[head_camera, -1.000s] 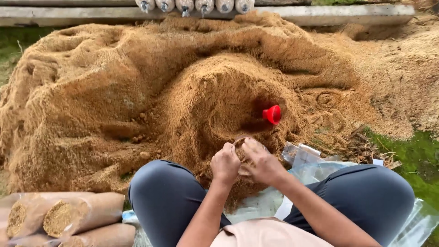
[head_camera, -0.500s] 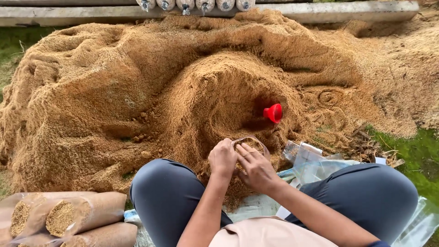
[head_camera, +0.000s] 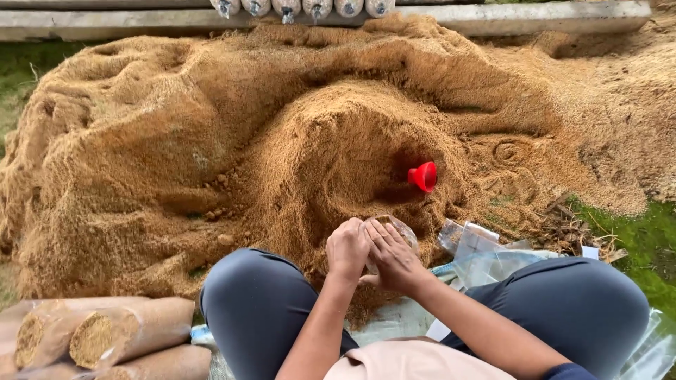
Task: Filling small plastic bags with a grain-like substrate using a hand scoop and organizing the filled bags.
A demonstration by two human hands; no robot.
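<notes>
- Nearest us, our left hand (head_camera: 346, 248) and right hand (head_camera: 393, 259) meet between our knees, fingers clamped on a clear plastic bag (head_camera: 396, 229) packed with sawdust.
- We judge the bag soft, thin and tearable, fairly light; best gripped at its neck.
- Filled bags (head_camera: 105, 334) crowd the left, empty bags (head_camera: 479, 246) the right.
- Beyond, the sawdust heap (head_camera: 211, 155) with a red funnel (head_camera: 424, 176) leaves open room.

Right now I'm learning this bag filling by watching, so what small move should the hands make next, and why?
Probably press the sawdust down inside the clear plastic bag. Both the left hand and right hand are cupped over its mouth, it looks partly filled, and the packed bags lying at lower left are firm, full cylinders. The red funnel sits aside in the sawdust pile.
</notes>
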